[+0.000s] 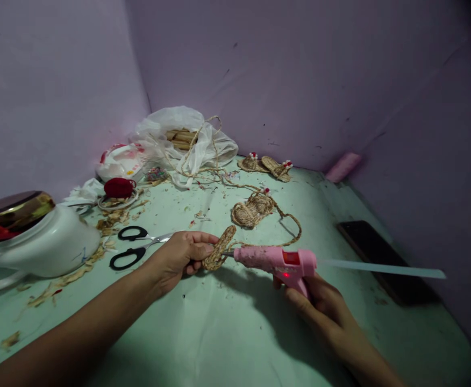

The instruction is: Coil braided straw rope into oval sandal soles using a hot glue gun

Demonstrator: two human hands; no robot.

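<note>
Your L hand (187, 251) pinches the braided coil (221, 246) betw. closed thumb & fingers above the table (171, 344), right of the scissors (163, 237); your R hand (320, 303) is wrapped round the glue gun (263, 258) grip, nozzle (228, 253) at the coil's edge. For a neat seam, apply light, even trigger pressure, w/ L fingertips clear of the nozzle (treat as hot) & cord (300, 228) clear of the gun.

White pot (56, 244) and, probably, a phone (370, 244)
</note>
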